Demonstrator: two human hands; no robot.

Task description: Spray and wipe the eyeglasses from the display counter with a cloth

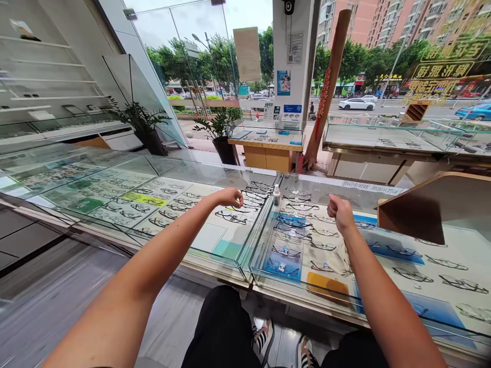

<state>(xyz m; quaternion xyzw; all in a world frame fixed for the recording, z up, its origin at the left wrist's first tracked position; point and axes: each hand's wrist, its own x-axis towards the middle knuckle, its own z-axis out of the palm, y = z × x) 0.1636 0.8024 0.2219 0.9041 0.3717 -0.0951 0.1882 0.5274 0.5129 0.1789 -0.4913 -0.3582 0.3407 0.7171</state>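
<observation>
My left hand [231, 197] hangs over the glass counter with its fingers curled in and closed. Below it, seen through the glass, lie several eyeglasses [232, 217]. To its right, my right hand [339, 210] is raised in a closed fist, thumb side up. What either hand holds, if anything, is hidden. Between the hands a small white spray bottle [276, 196] stands upright on the counter. A pale crumpled cloth [344, 257] shows beneath my right wrist, partly covered by the forearm.
Glass display cases [245, 266] full of eyeglasses run across in front of me. A brown angled board [422, 207] stands on the right case. An orange-brown flat piece [328, 287] lies near the front edge. Beyond are potted plants [224, 140] and a smaller display case [268, 140].
</observation>
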